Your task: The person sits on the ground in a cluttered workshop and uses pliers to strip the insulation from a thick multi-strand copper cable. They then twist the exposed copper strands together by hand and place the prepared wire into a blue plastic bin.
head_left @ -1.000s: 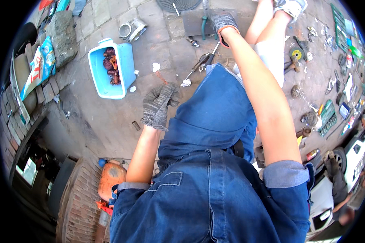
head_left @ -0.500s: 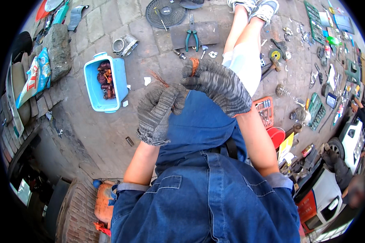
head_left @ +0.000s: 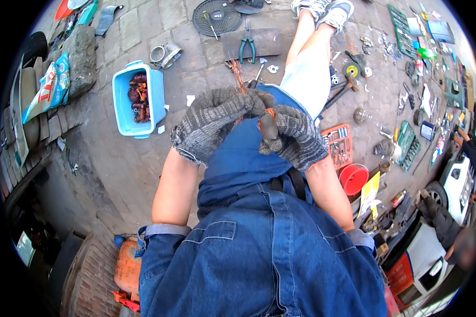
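Both my hands wear grey striped knit gloves and meet above my lap. In my left hand [head_left: 209, 124], closed, is a bundle of copper wire [head_left: 238, 78] whose loose strands stick up and away from me. My right hand [head_left: 300, 134] is closed at the same bundle, with a twist of orange-copper wire [head_left: 270, 112] showing by its thumb. The gloves hide the middle of the bundle. Beyond my hands, green-handled pliers [head_left: 247, 45] lie on a dark metal plate [head_left: 269, 42].
Left of my hands stands a light-blue plastic tub [head_left: 154, 100] holding reddish-brown copper coils [head_left: 138, 98]. A round black fan-like grille [head_left: 217, 18] and a metal housing [head_left: 165, 55] lie farther off. To the right are a hammer [head_left: 349, 84], a red bucket [head_left: 354, 179] and an orange socket tray [head_left: 338, 145].
My hands have come together. My right hand has moved lower and turned, and more loose copper strands now stand up beyond my left hand. The view has shifted slightly.
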A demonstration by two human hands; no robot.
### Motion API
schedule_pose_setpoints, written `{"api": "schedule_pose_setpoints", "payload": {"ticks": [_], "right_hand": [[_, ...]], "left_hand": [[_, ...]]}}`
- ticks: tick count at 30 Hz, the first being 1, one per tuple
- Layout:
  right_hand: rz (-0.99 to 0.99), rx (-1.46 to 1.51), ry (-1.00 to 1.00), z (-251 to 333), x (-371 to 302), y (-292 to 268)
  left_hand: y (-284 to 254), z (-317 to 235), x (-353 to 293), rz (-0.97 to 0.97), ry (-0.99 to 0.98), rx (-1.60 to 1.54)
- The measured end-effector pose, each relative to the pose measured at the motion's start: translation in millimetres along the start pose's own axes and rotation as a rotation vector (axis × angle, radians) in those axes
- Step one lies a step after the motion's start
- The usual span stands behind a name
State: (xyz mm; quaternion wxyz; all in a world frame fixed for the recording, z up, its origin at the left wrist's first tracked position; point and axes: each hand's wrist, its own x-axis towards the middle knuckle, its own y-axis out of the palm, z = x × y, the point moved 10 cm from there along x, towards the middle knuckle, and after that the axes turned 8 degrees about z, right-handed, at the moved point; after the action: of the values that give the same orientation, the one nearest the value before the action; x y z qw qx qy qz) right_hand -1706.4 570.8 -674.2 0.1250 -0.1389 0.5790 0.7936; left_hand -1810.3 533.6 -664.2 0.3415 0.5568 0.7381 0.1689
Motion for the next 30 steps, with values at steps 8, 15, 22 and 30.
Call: {"api": "schedule_pose_setpoints", "payload": {"ticks": [8, 15, 22, 30], "right_hand": [[0.072, 0.239, -0.17, 10.7, -26.6, -12.1], [-0.108, 0.187, -0.346, 21.0, -27.9, -21.0], [-0.418, -1.614, -0.749, 54.1, -51.9, 55.0], [-0.12, -1.657, -0.344, 29.6, -33.6, 61.2]], "left_hand": [[-6.0, 13.6, -7.6, -0.079, 0.06, -0.219], [33.1, 15.5, -21.2, 0.042, -0.042, 0.379], [59.0, -10.1, -30.7, 0.04, 0.076, 0.673], [49.0, -35.1, -30.6, 0.203, 0.13, 1.247]]}}
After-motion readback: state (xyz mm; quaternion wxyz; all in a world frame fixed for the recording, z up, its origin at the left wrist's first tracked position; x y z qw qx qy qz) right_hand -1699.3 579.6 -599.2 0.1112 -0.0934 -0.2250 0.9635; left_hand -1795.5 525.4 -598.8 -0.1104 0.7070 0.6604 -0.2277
